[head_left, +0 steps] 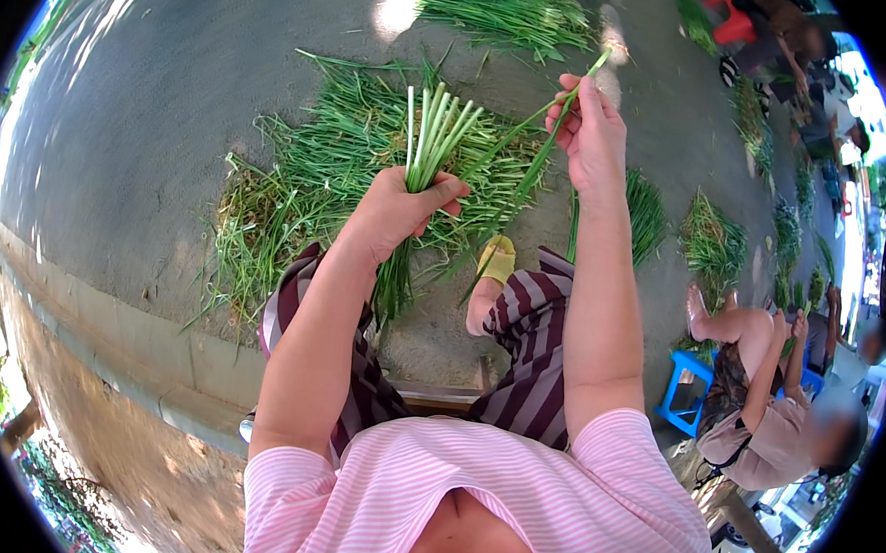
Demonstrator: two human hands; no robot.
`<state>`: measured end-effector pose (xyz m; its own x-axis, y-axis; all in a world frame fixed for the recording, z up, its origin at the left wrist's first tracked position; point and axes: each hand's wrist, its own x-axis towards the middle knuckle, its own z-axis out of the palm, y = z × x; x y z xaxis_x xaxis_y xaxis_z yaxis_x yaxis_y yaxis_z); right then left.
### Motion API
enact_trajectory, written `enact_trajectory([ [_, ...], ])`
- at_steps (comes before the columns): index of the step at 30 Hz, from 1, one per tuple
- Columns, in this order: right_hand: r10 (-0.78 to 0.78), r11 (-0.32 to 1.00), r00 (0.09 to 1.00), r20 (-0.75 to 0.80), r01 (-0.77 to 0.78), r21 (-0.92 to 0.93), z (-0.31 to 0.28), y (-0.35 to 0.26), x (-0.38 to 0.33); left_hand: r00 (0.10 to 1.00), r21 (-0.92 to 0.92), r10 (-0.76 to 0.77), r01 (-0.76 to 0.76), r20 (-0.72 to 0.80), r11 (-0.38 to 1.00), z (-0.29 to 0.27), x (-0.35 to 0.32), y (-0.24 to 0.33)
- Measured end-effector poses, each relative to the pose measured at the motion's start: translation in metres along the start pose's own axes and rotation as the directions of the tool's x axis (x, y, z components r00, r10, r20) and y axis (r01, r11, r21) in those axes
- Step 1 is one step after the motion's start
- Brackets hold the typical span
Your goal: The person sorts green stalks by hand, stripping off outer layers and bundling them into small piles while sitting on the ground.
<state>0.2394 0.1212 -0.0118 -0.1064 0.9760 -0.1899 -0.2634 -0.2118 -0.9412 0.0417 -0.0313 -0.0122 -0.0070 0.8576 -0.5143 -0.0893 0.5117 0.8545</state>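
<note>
My left hand [405, 206] is closed round a bunch of garlic chives [432, 141]. Their pale cut ends stick up above the fist, and the green leaves hang down below it. Raised to the right, my right hand [589, 129] pinches a single chive stalk [601, 63] between thumb and fingers. Its pale end points up and its long leaves trail down toward the left. A wide heap of loose green chives [329, 160], mixed with yellowed bits, lies on the ground below and beyond my hands.
Another pile of chives [507, 15] lies at the far side, and a smaller one [645, 212] lies right of my right forearm. A person [771, 414] sits at the right near a blue stool [685, 392]. A low concrete ledge [110, 329] runs along the left.
</note>
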Motion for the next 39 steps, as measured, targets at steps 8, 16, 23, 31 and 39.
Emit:
enact_trajectory([
  [8, 0.008, 1.000, 0.998, -0.065, -0.008, -0.001, -0.005, 0.004, 0.001, 0.947, 0.002, 0.133, -0.139, -0.291, 0.990, 0.011, 0.015, -0.016],
  [16, 0.047, 0.958, 0.976, -0.213, 0.017, 0.288, -0.027, 0.002, 0.017, 0.851, -0.159, 0.161, -0.273, -0.500, 0.949, -0.005, 0.011, -0.010],
  [23, 0.053, 0.861, 0.945, -0.322, 0.121, 0.495, -0.081, -0.002, 0.035, 0.384, 0.264, 0.388, -0.337, -0.838, 0.904, -0.073, -0.025, 0.013],
  [31, 0.138, 0.761, 0.954, -0.266, 0.070, 0.645, -0.095, -0.003, 0.046, 0.007, 0.784, 0.832, 0.340, -0.554, 0.519, -0.160, -0.066, -0.034],
  [39, 0.109, 0.866, 0.964, -0.241, 0.027, 0.499, -0.083, -0.003, 0.044, 0.443, 0.255, 0.358, -0.276, -0.822, 0.927, -0.096, -0.042, 0.003],
])
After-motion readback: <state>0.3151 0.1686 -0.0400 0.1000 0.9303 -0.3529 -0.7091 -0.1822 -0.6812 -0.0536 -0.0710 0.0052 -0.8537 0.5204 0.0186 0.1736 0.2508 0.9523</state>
